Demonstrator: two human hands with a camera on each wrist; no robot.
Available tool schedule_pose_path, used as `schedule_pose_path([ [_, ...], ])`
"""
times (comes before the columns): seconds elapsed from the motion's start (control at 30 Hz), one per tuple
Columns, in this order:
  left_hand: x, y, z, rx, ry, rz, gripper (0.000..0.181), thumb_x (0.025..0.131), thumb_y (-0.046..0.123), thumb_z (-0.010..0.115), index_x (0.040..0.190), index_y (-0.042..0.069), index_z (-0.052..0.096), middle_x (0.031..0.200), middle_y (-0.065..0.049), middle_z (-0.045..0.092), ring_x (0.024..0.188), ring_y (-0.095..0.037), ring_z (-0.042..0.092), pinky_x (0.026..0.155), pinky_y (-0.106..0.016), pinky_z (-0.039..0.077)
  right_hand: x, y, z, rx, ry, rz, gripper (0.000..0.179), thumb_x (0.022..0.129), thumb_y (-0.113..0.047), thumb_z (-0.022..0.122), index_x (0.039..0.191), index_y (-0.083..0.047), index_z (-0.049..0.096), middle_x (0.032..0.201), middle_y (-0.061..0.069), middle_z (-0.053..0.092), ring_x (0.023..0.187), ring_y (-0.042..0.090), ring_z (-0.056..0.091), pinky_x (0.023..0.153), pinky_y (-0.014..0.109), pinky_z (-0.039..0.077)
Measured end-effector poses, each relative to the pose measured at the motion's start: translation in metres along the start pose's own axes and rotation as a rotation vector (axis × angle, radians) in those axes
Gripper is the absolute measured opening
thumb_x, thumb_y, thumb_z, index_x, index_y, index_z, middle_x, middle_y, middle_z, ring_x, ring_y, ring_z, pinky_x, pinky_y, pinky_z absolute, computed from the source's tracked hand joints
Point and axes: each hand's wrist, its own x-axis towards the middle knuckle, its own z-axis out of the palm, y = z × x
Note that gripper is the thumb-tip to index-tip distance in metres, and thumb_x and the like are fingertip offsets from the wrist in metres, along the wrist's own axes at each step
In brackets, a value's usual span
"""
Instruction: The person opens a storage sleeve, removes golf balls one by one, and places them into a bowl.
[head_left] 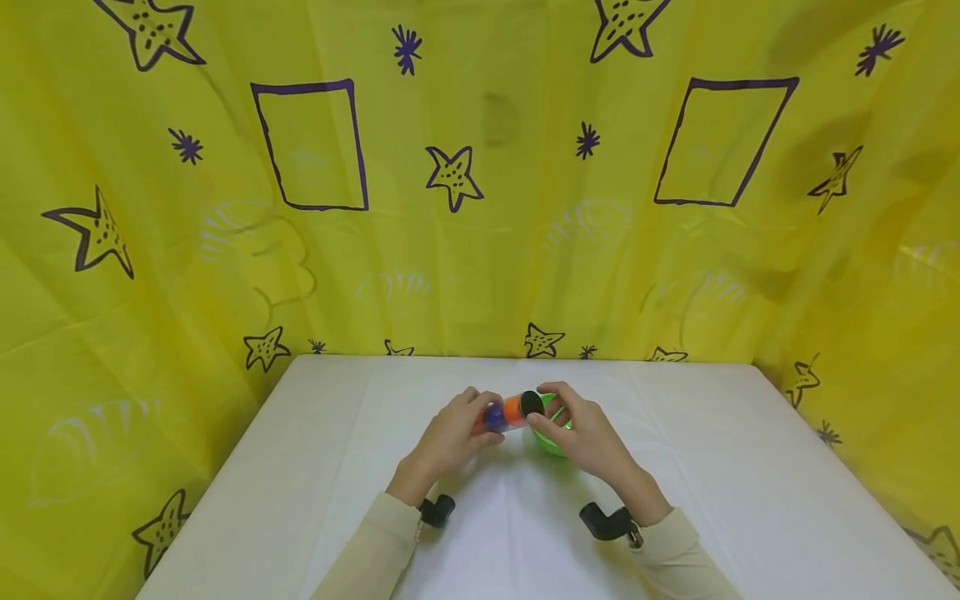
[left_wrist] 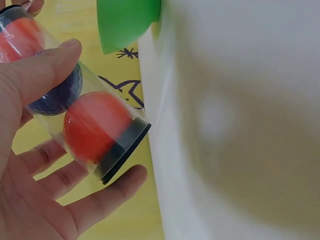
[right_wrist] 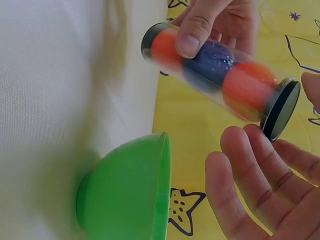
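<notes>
A clear plastic tube [right_wrist: 215,70] holds two orange balls [right_wrist: 248,89] with a dark blue ball [right_wrist: 207,65] between them. Black caps [right_wrist: 280,110] close both of its ends. My left hand [head_left: 447,432] grips the tube by its middle, thumb across the near side, and holds it tilted above the table. Around the cap at the other end, my right hand [head_left: 588,433] has its fingers spread and loosely bent; a fingertip appears to touch the cap's rim. A green bowl [right_wrist: 125,190] stands upright on the table, just below and behind my right hand.
The table [head_left: 300,517] has a white cover. Yellow curtains [head_left: 480,267] with drawn stars and frames hang behind it and along both sides. A black wrist mount [head_left: 438,510] sits at my left cuff, another black mount [head_left: 606,522] at my right.
</notes>
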Motion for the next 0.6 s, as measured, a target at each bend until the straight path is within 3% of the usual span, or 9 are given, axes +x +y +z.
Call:
schedule_pose_path([
  [0.3,-0.0011,0.0061,-0.0035,0.05,0.033,0.033,0.05,0.086,0.028,0.083,0.131,0.02,0.062,0.113,-0.003,0.061,0.107,-0.022,0.059,0.094,-0.043,0.055,0.0007,-0.0023,-0.0004,-0.001,0.029,0.072,0.047,0.095,-0.044,0.072,0.127,-0.011,0.062,0.089,0.003,0.067,0.083,0.018,0.061,0.068,0.029,0.049],
  [0.6,-0.0009,0.0093,-0.0062,0.088,0.039,0.03,0.051,0.086,0.032,0.083,0.132,0.022,0.063,0.12,-0.001,0.067,0.111,-0.021,0.058,0.097,-0.043,0.054,0.001,-0.005,-0.0025,0.01,0.04,0.109,0.046,0.098,-0.046,0.067,0.122,-0.007,0.063,0.083,0.006,0.067,0.07,0.016,0.059,0.06,0.028,0.047],
])
